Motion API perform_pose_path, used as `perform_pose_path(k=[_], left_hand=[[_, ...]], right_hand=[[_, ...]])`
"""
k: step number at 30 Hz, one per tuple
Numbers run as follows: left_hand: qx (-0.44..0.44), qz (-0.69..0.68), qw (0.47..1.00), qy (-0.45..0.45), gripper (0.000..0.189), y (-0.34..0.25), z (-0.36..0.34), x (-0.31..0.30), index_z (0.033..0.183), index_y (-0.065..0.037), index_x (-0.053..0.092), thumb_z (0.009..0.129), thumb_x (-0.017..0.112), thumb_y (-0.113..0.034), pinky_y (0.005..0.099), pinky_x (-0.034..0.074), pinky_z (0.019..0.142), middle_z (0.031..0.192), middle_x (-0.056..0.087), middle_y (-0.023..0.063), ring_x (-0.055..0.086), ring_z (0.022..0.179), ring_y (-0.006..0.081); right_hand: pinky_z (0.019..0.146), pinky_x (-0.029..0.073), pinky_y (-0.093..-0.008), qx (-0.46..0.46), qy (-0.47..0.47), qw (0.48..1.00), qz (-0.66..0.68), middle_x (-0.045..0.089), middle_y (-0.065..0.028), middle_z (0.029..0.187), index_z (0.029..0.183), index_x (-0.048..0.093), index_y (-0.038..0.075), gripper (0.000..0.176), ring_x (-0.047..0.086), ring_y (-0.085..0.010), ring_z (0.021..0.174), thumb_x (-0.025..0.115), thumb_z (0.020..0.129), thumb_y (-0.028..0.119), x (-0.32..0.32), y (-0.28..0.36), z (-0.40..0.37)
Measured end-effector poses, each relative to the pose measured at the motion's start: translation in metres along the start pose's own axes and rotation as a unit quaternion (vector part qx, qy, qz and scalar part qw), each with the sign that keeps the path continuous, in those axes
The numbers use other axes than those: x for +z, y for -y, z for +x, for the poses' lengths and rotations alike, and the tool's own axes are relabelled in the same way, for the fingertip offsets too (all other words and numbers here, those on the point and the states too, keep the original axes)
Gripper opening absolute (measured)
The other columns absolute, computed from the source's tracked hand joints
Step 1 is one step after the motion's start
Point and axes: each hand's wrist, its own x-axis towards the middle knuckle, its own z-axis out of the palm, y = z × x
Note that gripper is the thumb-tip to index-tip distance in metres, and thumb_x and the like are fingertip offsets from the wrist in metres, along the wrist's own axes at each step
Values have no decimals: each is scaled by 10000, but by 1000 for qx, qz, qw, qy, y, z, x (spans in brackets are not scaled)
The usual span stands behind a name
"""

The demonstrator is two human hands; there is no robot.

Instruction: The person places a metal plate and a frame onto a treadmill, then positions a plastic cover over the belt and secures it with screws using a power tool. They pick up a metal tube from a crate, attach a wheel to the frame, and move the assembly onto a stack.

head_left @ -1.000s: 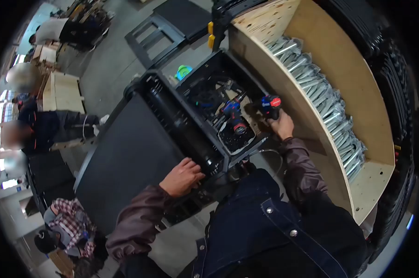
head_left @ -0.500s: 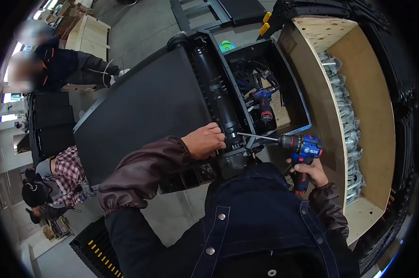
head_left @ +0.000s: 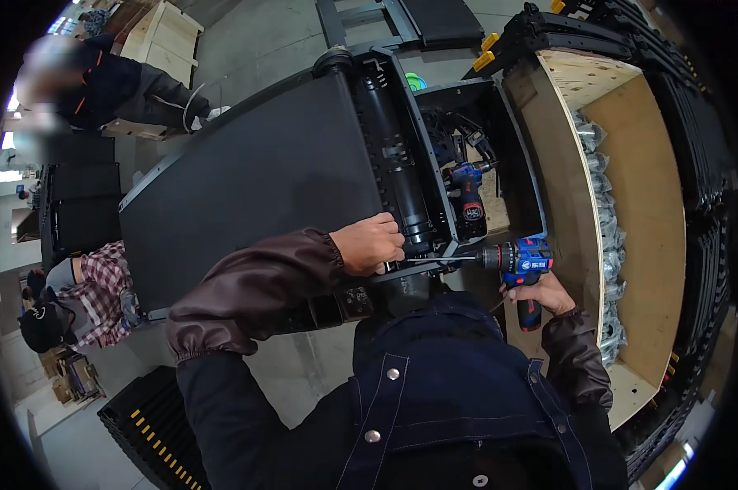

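Left to right: a black belt (head_left: 255, 180); the left hand (head_left: 369, 244), fingers curled by the roller (head_left: 402, 184), grip hidden; a spare drill (head_left: 470, 196) in the tray (head_left: 522, 159); the blue drill (head_left: 528, 258), bit (head_left: 446, 259) reaching near the left hand, handle clamped in the right hand (head_left: 551, 294); a crate (head_left: 566, 155).

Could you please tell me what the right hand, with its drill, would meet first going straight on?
Probably the left hand, towards which the thin metal bit of the blue-and-black drill points; depth is unclear, so the black metal frame might come first.
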Motion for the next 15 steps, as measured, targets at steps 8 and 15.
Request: perform_pose_path(k=[8,15], left_hand=[[-11,-29,999,24,262,1,0,1,983,-103,713,750,776,-206,375,372,1011,934,621,29,555,1023,231],[-7,-50,999,11,319,2,-1,2,1040,-53,668,761,757,-180,399,367,1028,923,582,48,541,1018,240]], right_hand=[[719,579,-329,4,6,1000,-24,718,-66,903,1112,694,46,404,693,-178,814,839,736,66,-8,18,13],[712,567,-316,14,16,999,-34,714,-53,893,1098,698,44,405,684,-168,788,846,724,87,-10,24,17]])
